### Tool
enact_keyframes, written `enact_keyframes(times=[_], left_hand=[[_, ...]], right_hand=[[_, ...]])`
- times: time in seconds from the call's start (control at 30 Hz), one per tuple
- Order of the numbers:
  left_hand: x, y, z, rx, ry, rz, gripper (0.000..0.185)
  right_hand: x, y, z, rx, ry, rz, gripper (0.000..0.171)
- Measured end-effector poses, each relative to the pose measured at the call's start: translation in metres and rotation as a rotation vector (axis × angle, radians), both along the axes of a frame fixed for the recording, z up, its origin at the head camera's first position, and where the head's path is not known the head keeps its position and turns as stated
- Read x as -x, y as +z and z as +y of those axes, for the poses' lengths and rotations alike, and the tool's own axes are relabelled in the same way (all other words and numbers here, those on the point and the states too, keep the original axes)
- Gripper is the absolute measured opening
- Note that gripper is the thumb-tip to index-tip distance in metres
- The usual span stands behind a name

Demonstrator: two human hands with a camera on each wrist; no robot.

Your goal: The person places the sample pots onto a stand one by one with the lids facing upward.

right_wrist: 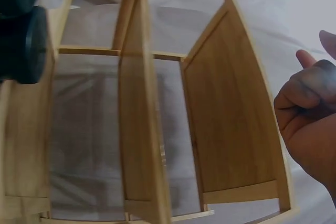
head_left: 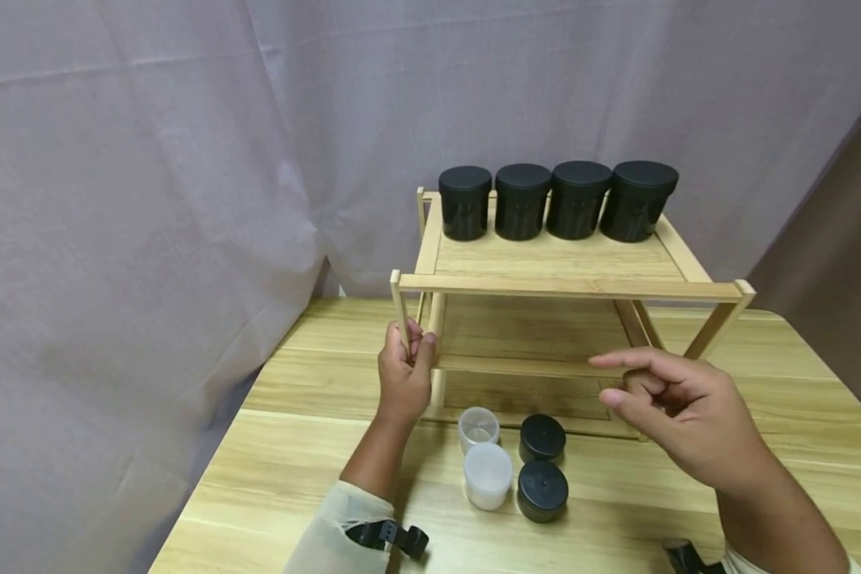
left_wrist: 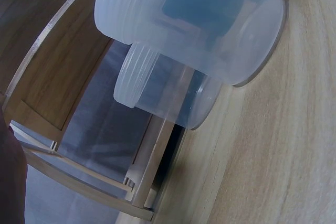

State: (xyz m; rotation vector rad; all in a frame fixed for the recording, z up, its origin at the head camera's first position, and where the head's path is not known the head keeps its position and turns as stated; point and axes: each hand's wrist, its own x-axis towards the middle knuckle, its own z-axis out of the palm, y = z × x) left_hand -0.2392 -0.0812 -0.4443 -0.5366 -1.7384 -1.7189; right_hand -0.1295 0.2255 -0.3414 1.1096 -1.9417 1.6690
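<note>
The left grip [head_left: 404, 375] clamped the front left post of the bamboo rack [head_left: 560, 275], which stood on the desk [head_left: 294, 478]. The right grip [head_left: 678, 414] hovered loosely curled, forefinger extended, before the rack's lower shelf. Small jars [head_left: 513, 466] stood below on the desk.

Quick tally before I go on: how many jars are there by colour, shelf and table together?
Black jars on the rack's top shelf: 4
Black jars on the table: 2
Clear jars on the table: 2
Total: 8
</note>
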Motion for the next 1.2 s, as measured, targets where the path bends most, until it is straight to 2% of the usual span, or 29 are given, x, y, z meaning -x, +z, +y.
enact_keyframes(times=[0.2,0.3,0.47,0.7,0.87,1.07,1.2], left_hand=[[0.001,0.000,0.003,0.002,-0.008,-0.004,0.012],[0.000,0.000,0.004,-0.002,-0.010,-0.011,0.012],[0.001,0.001,0.006,0.000,-0.012,-0.014,0.012],[0.000,0.001,0.001,0.008,-0.006,0.001,0.012],[0.000,0.000,-0.002,0.015,-0.005,0.001,0.012],[0.000,0.001,-0.001,0.015,0.003,0.001,0.010],[0.000,0.000,-0.001,0.013,0.002,0.007,0.010]], right_hand=[[-0.003,-0.005,0.002,-0.269,-0.141,-0.003,0.050],[-0.002,-0.005,0.005,-0.342,-0.168,0.026,0.053],[0.001,-0.009,0.010,-0.397,-0.135,0.028,0.057],[0.007,-0.014,0.011,-0.444,-0.160,0.030,0.053],[0.009,-0.017,0.012,-0.510,-0.162,-0.018,0.044],[0.010,-0.020,0.015,-0.658,-0.155,-0.168,0.031],[0.012,-0.024,0.018,-0.749,-0.135,-0.205,0.032]])
